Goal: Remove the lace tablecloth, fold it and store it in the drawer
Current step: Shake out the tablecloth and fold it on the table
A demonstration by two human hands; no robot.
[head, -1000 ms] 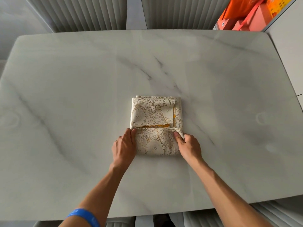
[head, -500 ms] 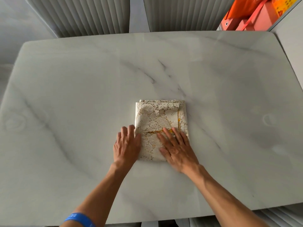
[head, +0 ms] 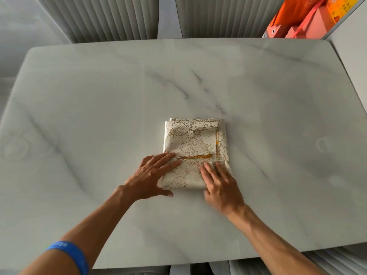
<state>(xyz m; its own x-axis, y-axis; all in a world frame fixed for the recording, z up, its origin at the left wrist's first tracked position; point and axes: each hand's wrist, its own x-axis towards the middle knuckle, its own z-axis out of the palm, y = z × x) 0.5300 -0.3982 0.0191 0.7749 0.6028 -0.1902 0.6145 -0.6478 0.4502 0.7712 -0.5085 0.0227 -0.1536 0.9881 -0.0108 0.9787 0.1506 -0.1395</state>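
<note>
The cream lace tablecloth [head: 193, 140], with a thin orange edge showing at a fold, lies as a small folded rectangle in the middle of the white marble table [head: 99, 96]. My left hand [head: 152, 174] rests flat at the bundle's near-left corner, fingers over the fold line and thumb at the near edge. My right hand [head: 220, 185] lies flat on the near-right part, fingers spread and pressing the cloth down. Neither hand grips the cloth. No drawer is in view.
Two ribbed grey chair backs [head: 107, 16] stand along the table's far edge. Orange and pink boxes [head: 309, 14] sit at the far right behind the table. More ribbed chair upholstery [head: 337, 259] shows at the near edge. A blue wristband [head: 69, 255] circles my left forearm.
My hands went from pinching the near flap's corners to lying flat on the folded bundle. The right hand slid toward the near-right corner; the left hand turned its fingers onto the fold.
</note>
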